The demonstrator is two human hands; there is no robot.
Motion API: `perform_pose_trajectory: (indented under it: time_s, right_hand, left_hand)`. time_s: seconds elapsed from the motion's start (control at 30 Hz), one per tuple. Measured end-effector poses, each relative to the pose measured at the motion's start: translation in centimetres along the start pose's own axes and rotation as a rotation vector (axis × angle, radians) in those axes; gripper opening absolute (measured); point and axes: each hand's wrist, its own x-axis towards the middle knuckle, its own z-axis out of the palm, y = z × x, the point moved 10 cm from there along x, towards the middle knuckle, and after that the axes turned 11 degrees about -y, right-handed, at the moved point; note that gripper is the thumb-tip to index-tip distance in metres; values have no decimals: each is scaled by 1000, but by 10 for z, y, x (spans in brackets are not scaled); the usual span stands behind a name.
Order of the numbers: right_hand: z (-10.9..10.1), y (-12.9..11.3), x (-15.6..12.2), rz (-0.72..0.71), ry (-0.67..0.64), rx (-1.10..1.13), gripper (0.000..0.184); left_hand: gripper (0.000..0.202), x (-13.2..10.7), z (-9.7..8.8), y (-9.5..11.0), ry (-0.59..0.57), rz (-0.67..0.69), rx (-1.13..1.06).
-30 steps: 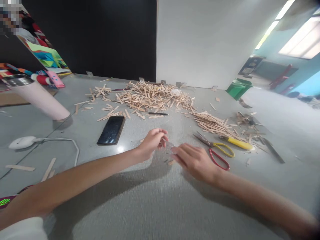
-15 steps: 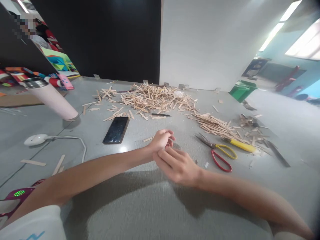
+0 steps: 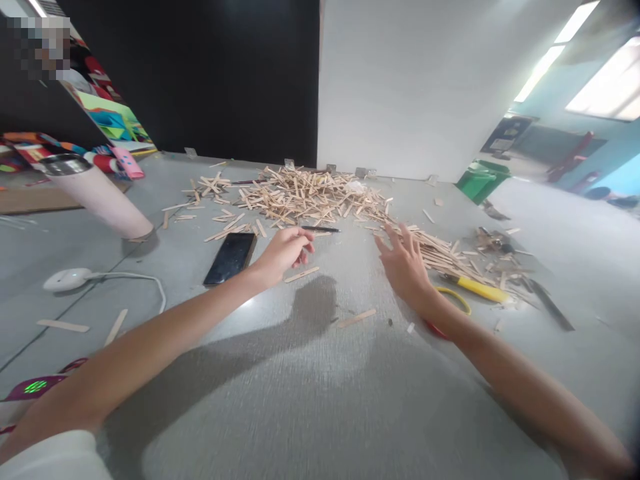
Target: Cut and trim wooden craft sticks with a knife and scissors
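Note:
My left hand (image 3: 283,253) reaches forward over the grey table (image 3: 310,400), fingers loosely curled, just short of a black pen (image 3: 320,229) and a loose wooden stick (image 3: 301,275); whether it holds anything I cannot make out. My right hand (image 3: 404,265) is stretched out with fingers spread, hovering at the near end of a row of wooden sticks (image 3: 435,250). A big heap of wooden sticks (image 3: 310,193) lies beyond both hands. Another single stick (image 3: 357,318) lies on the table between my arms.
A black phone (image 3: 230,258) lies left of my left hand. Scissors with yellow and red handles (image 3: 453,298) and a yellow-handled tool (image 3: 477,288) sit by my right wrist. A pink tumbler (image 3: 97,197), a white device with cable (image 3: 65,280) and a green bin (image 3: 483,179) stand further off.
Both hands were together near the table's middle; they have parted and moved forward, the left toward the pen, the right opening over the stick row. A stick now lies where they were.

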Motion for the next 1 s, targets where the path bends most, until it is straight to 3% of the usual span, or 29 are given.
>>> perform_pose_trajectory:
  time_s: [0.07,0.13,0.27,0.43,0.53,0.6,0.73,0.83,0.93,1.0]
  right_hand:
    - [11,-13,-10,-109,-173,165,37]
    - [17,-44,-27,-269,-304,246,24]
    - [20,-86,-53,-391,-409,285,23]
    - [14,-100,-63,-359,-448,301,24]
    - [2,-115,-65,-326,-443,354,20]
    - [-4,-143,-71,-404,-444,380,18]
    - [-12,-224,-93,-740,-321,289,14]
    - [0,-266,-100,-870,-267,296,19]
    - [25,-266,-73,-813,-316,312,17]
    - [40,-237,-38,-673,-353,317,19]
  left_hand:
    - [17,2,-4,1,-12,15,45]
    - [16,4,-5,-1,-25,26,81]
    - [14,7,0,-4,-65,39,179]
    - [19,11,5,1,-116,87,455]
    - [8,15,10,-6,-196,89,706]
    - [14,17,13,-19,-250,56,866]
    - [35,20,9,-41,-286,-9,1098]
    - [35,23,-1,-44,-247,-35,1215]
    - [35,24,-12,-39,-182,-51,1291]
    - [35,25,-20,-32,-128,-55,1322]
